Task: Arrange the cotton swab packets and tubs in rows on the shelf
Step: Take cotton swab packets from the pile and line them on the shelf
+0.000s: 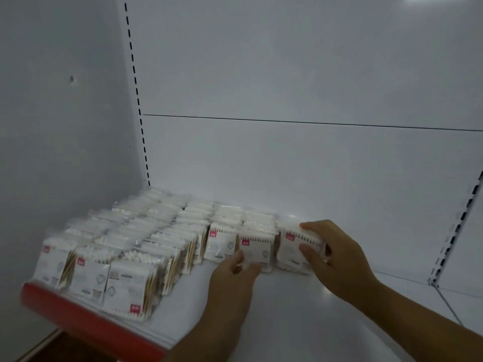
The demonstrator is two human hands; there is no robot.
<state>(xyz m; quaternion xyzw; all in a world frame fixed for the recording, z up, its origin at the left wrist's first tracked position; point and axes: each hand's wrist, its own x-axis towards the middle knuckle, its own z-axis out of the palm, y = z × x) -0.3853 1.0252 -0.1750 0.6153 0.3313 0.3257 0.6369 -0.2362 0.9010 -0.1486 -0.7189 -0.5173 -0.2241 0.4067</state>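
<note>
Just right of frame centre, the right hand (337, 257) pinches the rightmost packet (292, 246), thumb on top and fingers on its face, while the left hand (235, 273) grasps the lower edge of the neighbouring packet (257, 248) just beside it on the shelf (287, 309). Both stand thinly on edge, so a sideways nudge or an uneven let-go could tip them or topple the rows of packets (146, 244) at lower left. Each turns its printed face to the camera, swab heads up, long axis roughly vertical and leaning back, the rightmost one skewed so its top edge slopes down to the right
</note>
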